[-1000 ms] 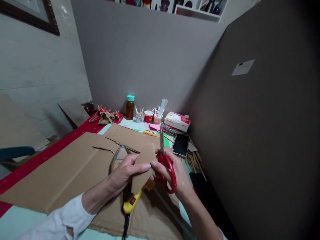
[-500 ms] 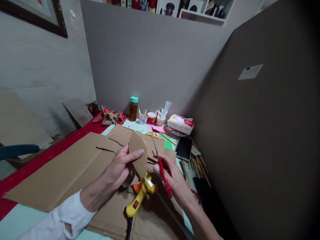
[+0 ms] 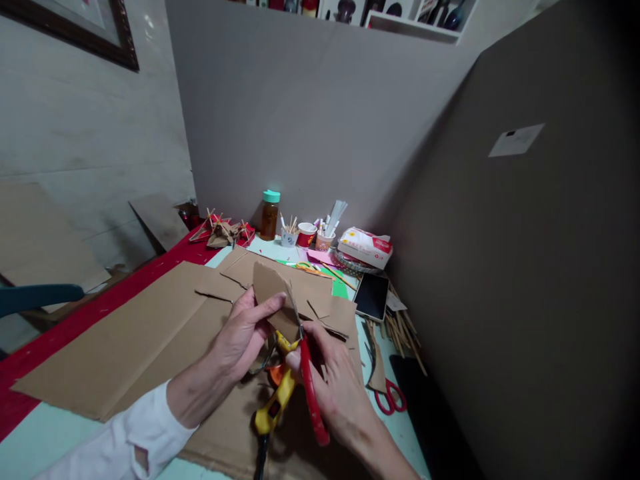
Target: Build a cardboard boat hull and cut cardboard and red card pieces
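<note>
My left hand [image 3: 245, 333] is closed on a small cut piece of cardboard [image 3: 269, 283], thumb on its face and fingers behind. Red-handled scissors [image 3: 311, 393] are in the grip of my right hand [image 3: 333, 383], with their blades pointing up against the cardboard piece's right edge. Whether the blades are apart is hard to make out. Below both hands a yellow glue gun [image 3: 275, 403] lies on a large cardboard sheet [image 3: 150, 327], partly hidden by my right hand. An orange part shows beside it.
To the right are a phone [image 3: 372, 297], thin sticks [image 3: 405, 330] and a second pair of red scissors [image 3: 391, 398]. Further back stand a lidded bottle [image 3: 269, 220], a red paper cup [image 3: 307, 235] and a tissue pack [image 3: 366, 248]. Grey panels [image 3: 310, 120] enclose the back and right.
My right hand has moved left and brought the scissors' blades to the cardboard piece. The piece has tilted in my left hand. The second red scissors now show more fully.
</note>
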Demonstrator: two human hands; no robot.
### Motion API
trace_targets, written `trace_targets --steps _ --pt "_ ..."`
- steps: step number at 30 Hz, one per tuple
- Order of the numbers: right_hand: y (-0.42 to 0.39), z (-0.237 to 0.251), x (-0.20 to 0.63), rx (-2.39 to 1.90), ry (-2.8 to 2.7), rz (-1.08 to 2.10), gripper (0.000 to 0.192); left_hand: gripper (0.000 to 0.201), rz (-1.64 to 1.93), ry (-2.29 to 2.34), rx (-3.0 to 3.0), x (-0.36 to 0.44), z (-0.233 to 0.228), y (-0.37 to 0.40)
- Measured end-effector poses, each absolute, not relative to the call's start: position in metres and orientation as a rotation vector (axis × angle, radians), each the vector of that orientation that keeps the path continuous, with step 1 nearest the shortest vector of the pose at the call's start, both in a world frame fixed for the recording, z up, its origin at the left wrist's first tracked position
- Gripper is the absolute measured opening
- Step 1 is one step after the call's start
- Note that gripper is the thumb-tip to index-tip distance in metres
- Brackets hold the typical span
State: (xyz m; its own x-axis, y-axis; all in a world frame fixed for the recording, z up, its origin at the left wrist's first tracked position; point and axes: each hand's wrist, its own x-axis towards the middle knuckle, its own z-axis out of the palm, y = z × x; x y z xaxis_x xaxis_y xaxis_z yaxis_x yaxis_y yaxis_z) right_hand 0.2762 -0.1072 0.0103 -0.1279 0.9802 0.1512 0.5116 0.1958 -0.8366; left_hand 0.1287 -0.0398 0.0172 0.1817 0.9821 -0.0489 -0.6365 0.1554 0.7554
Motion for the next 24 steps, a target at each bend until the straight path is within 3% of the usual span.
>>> trace_targets --steps 24 --pt "-0.1025 0.0117 0.2802 -1.332 -1.747 0.753 0.017 0.030 1.240 0.714 0.700 0.1328 0.0185 -0.0475"
